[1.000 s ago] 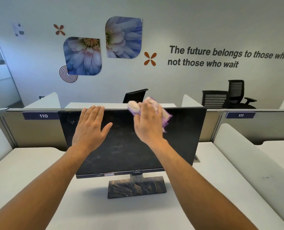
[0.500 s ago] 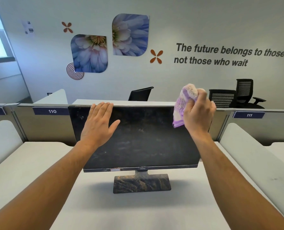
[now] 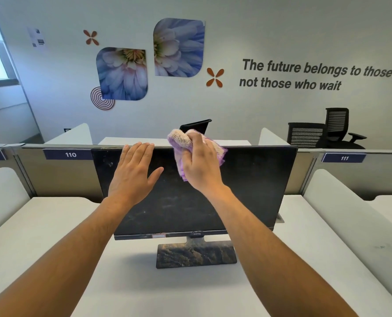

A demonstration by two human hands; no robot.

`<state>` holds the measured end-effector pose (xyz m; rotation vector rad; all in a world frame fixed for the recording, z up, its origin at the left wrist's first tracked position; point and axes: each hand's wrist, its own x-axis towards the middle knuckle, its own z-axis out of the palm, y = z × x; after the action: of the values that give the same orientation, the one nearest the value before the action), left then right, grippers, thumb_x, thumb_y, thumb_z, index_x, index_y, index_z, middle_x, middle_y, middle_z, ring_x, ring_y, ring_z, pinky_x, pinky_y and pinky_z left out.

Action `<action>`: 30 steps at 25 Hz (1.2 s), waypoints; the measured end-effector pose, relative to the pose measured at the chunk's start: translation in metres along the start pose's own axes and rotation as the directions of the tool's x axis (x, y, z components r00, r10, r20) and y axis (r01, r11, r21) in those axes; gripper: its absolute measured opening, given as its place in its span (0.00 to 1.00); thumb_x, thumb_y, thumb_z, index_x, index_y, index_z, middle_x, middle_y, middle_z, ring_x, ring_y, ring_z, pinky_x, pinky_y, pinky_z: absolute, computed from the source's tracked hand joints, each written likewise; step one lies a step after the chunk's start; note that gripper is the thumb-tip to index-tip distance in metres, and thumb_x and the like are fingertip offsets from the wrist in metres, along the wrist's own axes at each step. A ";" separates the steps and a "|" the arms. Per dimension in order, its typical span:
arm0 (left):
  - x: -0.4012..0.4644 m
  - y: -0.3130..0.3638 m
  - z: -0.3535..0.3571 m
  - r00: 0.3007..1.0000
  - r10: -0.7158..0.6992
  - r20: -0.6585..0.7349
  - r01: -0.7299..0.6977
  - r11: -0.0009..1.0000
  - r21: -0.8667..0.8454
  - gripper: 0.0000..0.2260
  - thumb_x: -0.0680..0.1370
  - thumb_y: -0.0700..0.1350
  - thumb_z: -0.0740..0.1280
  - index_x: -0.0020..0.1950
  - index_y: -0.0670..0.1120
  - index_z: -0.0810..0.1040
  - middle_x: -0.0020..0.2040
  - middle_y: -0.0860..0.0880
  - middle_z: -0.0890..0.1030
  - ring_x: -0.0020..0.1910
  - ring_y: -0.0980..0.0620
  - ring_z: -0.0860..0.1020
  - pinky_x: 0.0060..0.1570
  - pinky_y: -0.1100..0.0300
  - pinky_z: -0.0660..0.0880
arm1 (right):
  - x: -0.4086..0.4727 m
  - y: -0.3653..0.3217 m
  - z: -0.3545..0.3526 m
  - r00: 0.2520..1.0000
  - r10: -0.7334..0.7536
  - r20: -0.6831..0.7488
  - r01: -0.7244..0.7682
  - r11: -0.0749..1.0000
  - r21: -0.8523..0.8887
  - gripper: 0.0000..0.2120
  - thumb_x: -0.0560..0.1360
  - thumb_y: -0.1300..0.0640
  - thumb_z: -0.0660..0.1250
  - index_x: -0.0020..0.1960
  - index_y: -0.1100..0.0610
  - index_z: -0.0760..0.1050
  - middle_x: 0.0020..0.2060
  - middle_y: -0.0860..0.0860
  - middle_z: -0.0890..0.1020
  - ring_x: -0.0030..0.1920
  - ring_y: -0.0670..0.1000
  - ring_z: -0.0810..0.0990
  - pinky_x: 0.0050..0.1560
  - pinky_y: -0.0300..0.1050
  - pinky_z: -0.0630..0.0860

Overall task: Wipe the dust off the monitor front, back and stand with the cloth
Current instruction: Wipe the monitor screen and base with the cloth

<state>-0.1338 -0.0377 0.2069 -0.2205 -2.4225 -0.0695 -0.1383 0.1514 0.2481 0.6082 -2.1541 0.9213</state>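
Observation:
A black monitor (image 3: 254,188) with a dusty, smeared screen stands on a white desk (image 3: 41,229). Its flat rectangular stand (image 3: 196,255) is coated in brownish dust. My left hand (image 3: 133,175) lies flat against the upper left part of the screen, fingers straight and reaching the top edge. My right hand (image 3: 200,165) grips a bunched purple and cream cloth (image 3: 181,139) and presses it on the monitor's top edge near the middle. The monitor's back is hidden.
Grey partitions labelled 110 (image 3: 70,154) and 111 (image 3: 344,158) run behind the monitor. White curved dividers (image 3: 341,202) flank the desk on both sides. Black office chairs (image 3: 323,131) stand by the far wall, which carries flower pictures and lettering.
My right hand swept the cloth out to the monitor's upper right corner and has come back left to the middle of the top edge. My left hand stayed flat on the screen.

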 end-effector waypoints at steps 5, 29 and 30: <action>0.000 -0.001 -0.002 1.000 0.023 0.003 -0.023 1.000 -0.010 0.30 0.80 0.58 0.57 0.76 0.42 0.62 0.75 0.42 0.66 0.76 0.43 0.60 0.76 0.45 0.50 | 0.004 0.021 -0.047 0.967 0.164 -0.195 -0.126 0.973 0.196 0.09 0.76 0.60 0.57 0.56 0.55 0.69 0.37 0.47 0.78 0.32 0.47 0.78 0.31 0.40 0.72; 0.002 0.003 0.004 0.999 -0.015 -0.030 0.013 0.999 -0.046 0.30 0.79 0.58 0.60 0.76 0.42 0.63 0.75 0.42 0.66 0.76 0.41 0.60 0.76 0.44 0.50 | 0.005 0.069 -0.051 0.983 0.175 -0.046 -0.180 0.919 -0.350 0.25 0.66 0.66 0.66 0.62 0.55 0.68 0.56 0.57 0.79 0.58 0.60 0.74 0.65 0.58 0.65; 0.001 0.002 0.004 0.999 -0.016 -0.028 0.015 0.999 -0.041 0.30 0.79 0.58 0.60 0.76 0.42 0.63 0.75 0.42 0.66 0.76 0.41 0.60 0.76 0.45 0.50 | 0.004 0.056 -0.039 0.989 0.144 -0.021 -0.144 0.936 -0.321 0.25 0.66 0.67 0.66 0.62 0.55 0.69 0.56 0.57 0.78 0.59 0.60 0.74 0.66 0.58 0.65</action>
<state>-0.1373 -0.0349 0.2043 -0.2180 -2.3960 -0.1280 -0.1604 0.2159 0.2466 0.2925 -2.3091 0.6200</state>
